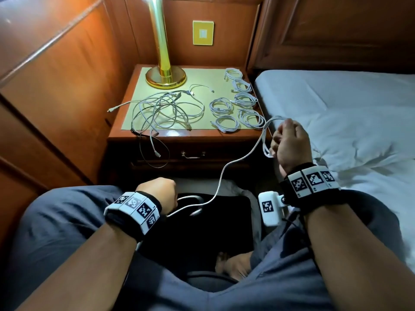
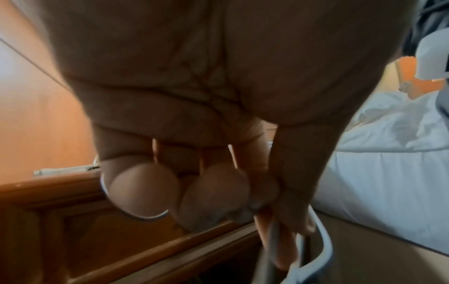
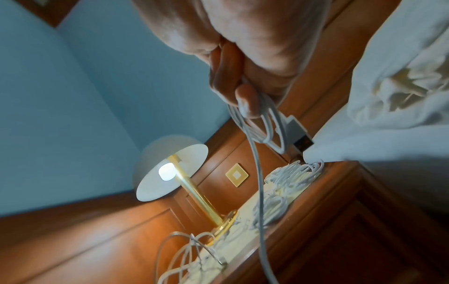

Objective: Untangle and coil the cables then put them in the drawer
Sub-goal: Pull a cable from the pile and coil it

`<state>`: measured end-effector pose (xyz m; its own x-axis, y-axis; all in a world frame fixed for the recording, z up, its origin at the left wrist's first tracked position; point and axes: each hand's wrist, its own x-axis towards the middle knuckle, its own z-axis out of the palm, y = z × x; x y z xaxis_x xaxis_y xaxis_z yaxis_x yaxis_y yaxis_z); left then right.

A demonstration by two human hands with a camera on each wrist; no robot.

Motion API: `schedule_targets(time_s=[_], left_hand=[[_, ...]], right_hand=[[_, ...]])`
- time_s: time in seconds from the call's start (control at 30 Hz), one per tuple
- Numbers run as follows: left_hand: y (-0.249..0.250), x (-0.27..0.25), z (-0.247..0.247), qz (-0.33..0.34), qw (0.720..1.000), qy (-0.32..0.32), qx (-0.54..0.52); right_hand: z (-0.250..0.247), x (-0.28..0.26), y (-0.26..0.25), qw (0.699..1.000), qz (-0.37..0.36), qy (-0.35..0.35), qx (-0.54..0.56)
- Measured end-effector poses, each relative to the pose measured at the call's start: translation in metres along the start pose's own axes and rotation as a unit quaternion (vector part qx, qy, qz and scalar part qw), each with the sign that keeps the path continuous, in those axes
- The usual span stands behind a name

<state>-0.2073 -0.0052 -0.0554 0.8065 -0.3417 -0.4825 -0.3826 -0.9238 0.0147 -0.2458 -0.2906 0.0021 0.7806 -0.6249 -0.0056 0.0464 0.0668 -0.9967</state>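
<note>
One white cable (image 1: 233,163) runs between my two hands above my lap. My right hand (image 1: 286,143) holds a few wound loops of it (image 3: 264,123), with its USB plug (image 3: 300,135) sticking out. My left hand (image 1: 160,194) grips the loose tail (image 2: 318,247) low over my knee. On the nightstand (image 1: 186,134) lies a tangle of white and grey cables (image 1: 161,111) at the left, and several coiled cables (image 1: 239,104) lie at the right. The drawer (image 1: 193,154) under the top is closed.
A brass lamp (image 1: 165,75) stands at the back of the nightstand. The bed with white sheets (image 1: 348,113) is on the right, wooden panels on the left. Two cable ends (image 1: 155,149) hang over the drawer front.
</note>
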Motion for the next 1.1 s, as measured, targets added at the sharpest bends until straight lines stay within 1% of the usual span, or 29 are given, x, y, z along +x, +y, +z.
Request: schedule_targets(time_s=[0.07,0.13,0.17,0.2,0.23,0.3,0.33,0.4,0.43,0.47,0.5,0.53,0.57,0.63,0.7,0.73,0.77,0.8,0.83,0.87,0.9,0.93,0.97,1.0,1.03,1.07,1.1], left_hand=[[-0.002,0.003,0.001,0.002,1.000,-0.019,-0.019],[-0.001,0.008,0.003,0.019,0.998,-0.022,-0.061],[0.000,0.010,0.003,0.038,0.995,-0.005,-0.087],[0.003,0.012,0.004,0.062,0.991,0.026,-0.119],[0.008,0.013,0.004,0.095,0.979,0.068,-0.165],[0.019,0.014,0.007,0.156,0.938,0.149,-0.271],[0.025,0.014,0.008,0.180,0.919,0.168,-0.308],[0.036,0.016,0.015,0.232,0.891,0.180,-0.347],[0.041,0.019,0.021,0.261,0.870,0.171,-0.382],[0.045,0.019,0.025,0.273,0.853,0.145,-0.420],[0.049,0.017,0.027,0.273,0.838,0.117,-0.458],[0.049,0.017,0.028,0.259,0.830,0.103,-0.483],[0.048,0.018,0.028,0.248,0.825,0.114,-0.495],[0.039,0.022,0.025,0.215,0.823,0.167,-0.498],[0.030,0.027,0.017,0.186,0.818,0.222,-0.497],[0.026,0.028,0.014,0.187,0.820,0.249,-0.480],[0.024,0.026,0.011,0.210,0.825,0.271,-0.449],[0.025,0.024,0.010,0.248,0.833,0.281,-0.408],[0.029,0.021,0.009,0.292,0.837,0.278,-0.371],[0.035,0.015,0.009,0.328,0.839,0.261,-0.348],[0.043,0.010,0.009,0.356,0.833,0.244,-0.346],[0.050,0.005,0.008,0.378,0.818,0.240,-0.360],[0.056,0.000,0.005,0.388,0.799,0.247,-0.387],[0.059,-0.002,0.001,0.384,0.779,0.257,-0.423],[0.058,-0.002,-0.003,0.367,0.764,0.270,-0.457],[0.053,-0.001,-0.007,0.340,0.754,0.289,-0.483],[0.048,0.002,-0.010,0.307,0.750,0.313,-0.496]], right_hand=[[-0.004,0.003,-0.006,1.000,0.004,-0.019,0.020],[-0.003,-0.001,-0.008,0.995,0.038,-0.077,0.055],[-0.001,-0.006,-0.008,0.990,0.060,-0.112,0.067],[0.003,-0.011,-0.007,0.983,0.081,-0.143,0.076],[0.008,-0.017,-0.005,0.976,0.103,-0.172,0.090],[0.017,-0.027,-0.004,0.953,0.149,-0.224,0.137],[0.021,-0.031,-0.004,0.940,0.174,-0.246,0.162],[0.027,-0.036,-0.005,0.916,0.214,-0.278,0.196],[0.029,-0.037,-0.005,0.908,0.227,-0.285,0.209],[0.030,-0.036,-0.006,0.902,0.233,-0.287,0.223],[0.029,-0.033,-0.006,0.901,0.231,-0.280,0.237],[0.027,-0.028,-0.006,0.905,0.224,-0.261,0.251],[0.024,-0.021,-0.007,0.912,0.214,-0.228,0.266],[0.011,-0.003,-0.008,0.929,0.199,-0.128,0.284],[-0.004,0.012,-0.007,0.950,0.176,-0.031,0.255],[-0.008,0.016,-0.005,0.960,0.161,-0.004,0.231],[-0.009,0.016,-0.003,0.968,0.142,0.004,0.207],[-0.006,0.014,-0.001,0.977,0.117,-0.008,0.177],[-0.002,0.009,0.002,0.988,0.082,-0.037,0.124],[0.004,0.002,0.007,0.995,0.043,-0.080,0.045],[0.011,-0.006,0.010,0.989,0.009,-0.137,-0.049],[0.017,-0.015,0.014,0.969,-0.011,-0.205,-0.137],[0.022,-0.023,0.020,0.940,-0.020,-0.273,-0.202],[0.026,-0.029,0.023,0.914,-0.013,-0.326,-0.241],[0.030,-0.035,0.026,0.899,0.025,-0.364,-0.245],[0.033,-0.041,0.027,0.891,0.084,-0.389,-0.218],[0.036,-0.046,0.027,0.885,0.145,-0.406,-0.173]])
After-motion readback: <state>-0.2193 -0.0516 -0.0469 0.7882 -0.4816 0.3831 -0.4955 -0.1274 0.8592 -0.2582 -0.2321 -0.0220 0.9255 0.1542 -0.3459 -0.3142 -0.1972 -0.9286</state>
